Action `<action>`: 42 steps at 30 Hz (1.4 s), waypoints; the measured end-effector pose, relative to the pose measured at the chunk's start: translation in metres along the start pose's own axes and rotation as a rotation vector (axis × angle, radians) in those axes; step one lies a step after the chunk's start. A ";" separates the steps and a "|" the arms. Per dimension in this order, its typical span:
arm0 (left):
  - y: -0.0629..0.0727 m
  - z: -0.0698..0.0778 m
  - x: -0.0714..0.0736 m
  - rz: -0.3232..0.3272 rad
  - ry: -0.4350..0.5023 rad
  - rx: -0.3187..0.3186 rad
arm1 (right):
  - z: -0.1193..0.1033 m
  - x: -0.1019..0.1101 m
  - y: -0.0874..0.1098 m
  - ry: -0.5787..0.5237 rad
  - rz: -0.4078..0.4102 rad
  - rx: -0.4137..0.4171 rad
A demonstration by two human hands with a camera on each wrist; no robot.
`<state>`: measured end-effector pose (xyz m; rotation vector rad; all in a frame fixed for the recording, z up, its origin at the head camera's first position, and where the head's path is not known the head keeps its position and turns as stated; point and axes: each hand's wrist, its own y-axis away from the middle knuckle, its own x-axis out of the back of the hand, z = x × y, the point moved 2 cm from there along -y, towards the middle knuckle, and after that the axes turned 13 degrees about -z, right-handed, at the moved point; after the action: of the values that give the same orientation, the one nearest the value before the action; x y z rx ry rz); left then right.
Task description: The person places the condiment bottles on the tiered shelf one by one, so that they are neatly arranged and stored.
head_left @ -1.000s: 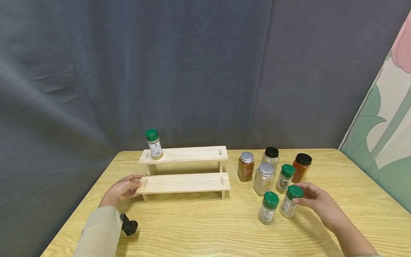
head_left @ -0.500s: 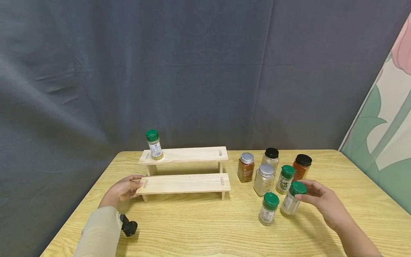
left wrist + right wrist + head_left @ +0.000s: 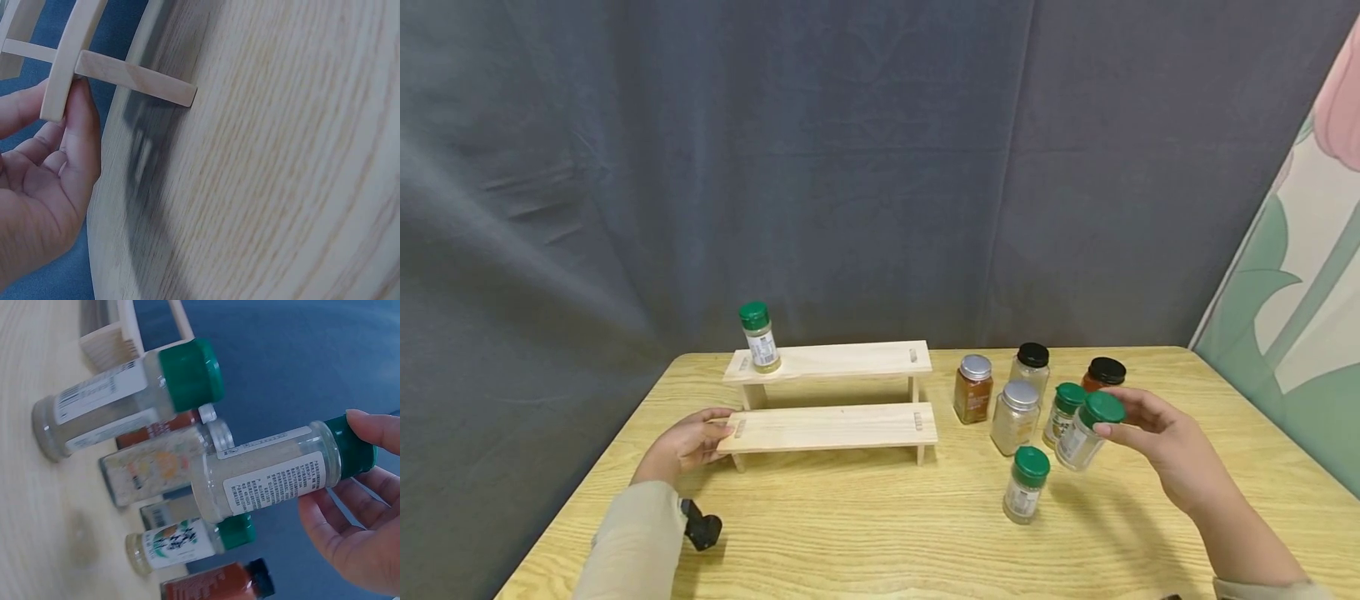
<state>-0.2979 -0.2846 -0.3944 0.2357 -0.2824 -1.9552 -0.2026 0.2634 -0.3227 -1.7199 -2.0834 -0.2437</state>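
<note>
A two-tier wooden rack (image 3: 835, 427) stands left of centre on the table. My left hand (image 3: 694, 440) pinches the left end of its lower shelf, thumb above and fingers below, as the left wrist view (image 3: 47, 169) shows. By its green cap, my right hand (image 3: 1168, 450) holds a spice jar (image 3: 1081, 437) with a white label, tilted and raised off the table. In the right wrist view the held jar (image 3: 269, 475) has thumb and fingers round the cap end. A second green-capped jar (image 3: 1024, 487) stands upright just left of it.
One green-capped jar (image 3: 762, 340) stands on the upper shelf's left end. Right of the rack are a red-brown silver-lidded jar (image 3: 973, 392), a pale silver-lidded jar (image 3: 1016, 421), black-lidded jars (image 3: 1032, 372) and another green-capped jar (image 3: 1060, 417). A dark curtain (image 3: 850, 167) hangs behind the table.
My right hand has lifted the green-capped spice jar off the table, moving it up and slightly right. The left hand and the rack have stayed in place.
</note>
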 end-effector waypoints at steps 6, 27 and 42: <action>0.001 0.000 0.001 -0.005 -0.010 0.002 | -0.017 0.000 -0.005 -0.032 0.037 0.062; -0.001 -0.002 0.002 -0.003 0.003 -0.005 | -0.071 -0.028 -0.028 -0.270 -0.062 0.265; 0.000 -0.001 -0.001 0.011 0.013 0.000 | -0.086 -0.063 -0.053 -0.204 -0.144 0.185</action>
<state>-0.2974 -0.2837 -0.3955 0.2457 -0.2744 -1.9419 -0.2266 0.1616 -0.2657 -1.5440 -2.2984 0.0850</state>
